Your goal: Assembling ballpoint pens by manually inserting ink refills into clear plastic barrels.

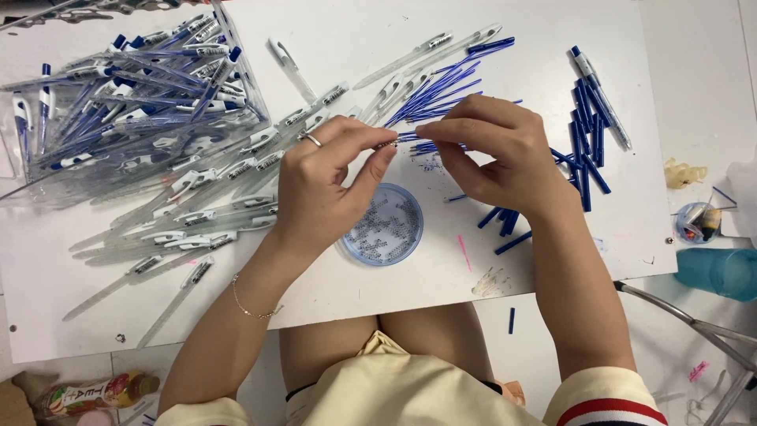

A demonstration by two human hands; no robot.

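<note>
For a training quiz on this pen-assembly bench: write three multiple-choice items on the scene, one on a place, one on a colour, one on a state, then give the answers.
1. Where is the round dish?
A. On the white board below the hands
B. On the floor
C. Inside the clear bin

2. What colour are the thin refills?
A. Red
B. Blue
C. Green

3. What is the left hand doing?
A. Lying flat on the board
B. Pinching a small part at the refill tip with the right hand
C. Lifting the dish

Answers:
1 A, it sits on the board just under both hands.
2 B, the loose pile is blue.
3 B, both hands' fingertips meet on one refill.
</note>
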